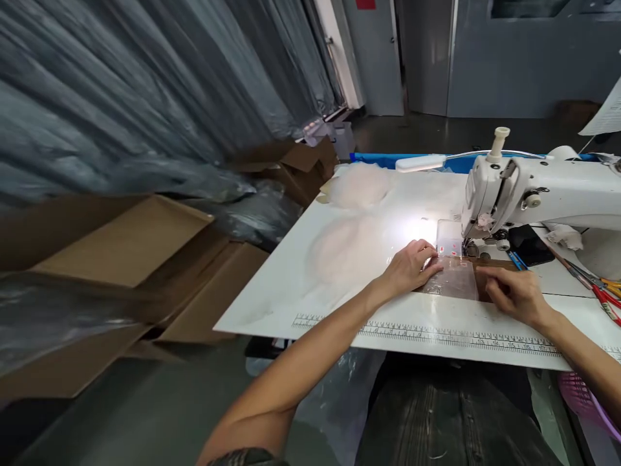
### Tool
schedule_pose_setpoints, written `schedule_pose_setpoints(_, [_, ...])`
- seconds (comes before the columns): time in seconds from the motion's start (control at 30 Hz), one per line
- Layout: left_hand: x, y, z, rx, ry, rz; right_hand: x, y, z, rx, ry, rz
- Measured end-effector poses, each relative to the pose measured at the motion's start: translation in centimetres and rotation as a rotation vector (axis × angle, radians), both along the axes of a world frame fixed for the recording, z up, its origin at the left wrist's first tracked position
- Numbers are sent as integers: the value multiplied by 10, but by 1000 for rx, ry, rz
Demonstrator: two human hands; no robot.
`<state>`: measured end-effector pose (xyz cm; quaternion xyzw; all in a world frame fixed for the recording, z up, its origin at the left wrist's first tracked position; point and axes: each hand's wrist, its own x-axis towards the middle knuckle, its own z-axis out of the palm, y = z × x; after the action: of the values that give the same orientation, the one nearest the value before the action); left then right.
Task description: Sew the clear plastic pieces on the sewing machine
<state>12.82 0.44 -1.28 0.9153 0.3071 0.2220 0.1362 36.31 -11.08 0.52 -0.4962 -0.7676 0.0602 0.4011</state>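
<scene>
A clear plastic piece (452,282) lies on the white table just in front of the needle of a white sewing machine (548,188). Brown material (485,294) shows under it and along its right side. My left hand (411,266) is closed, its thumb and fingers pinching the upper left edge of the plastic. At the other side, my right hand (520,296) has its fingers curled at the brown material; what sits between the fingertips is hidden. Beyond the left fingertips, a clear flap with small red marks (449,246) lies beside the presser foot.
Pale fluffy piles (344,249) spread over the table's left side. A printed ruler (412,333) runs along its front edge. A dark phone (531,244), scissors (606,298) and a blue tool (517,260) lie right. Open cardboard boxes (123,239) stand left.
</scene>
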Motion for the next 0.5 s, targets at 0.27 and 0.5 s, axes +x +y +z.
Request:
schedule_pose_setpoints(0.27, [2,-14,12,-611,-383,16,4,8,-26,-298,245,-193])
schedule_pose_setpoints(0.5, [10,-47,30,-1320,-339,-426,-8,0,-4,-221,292,39])
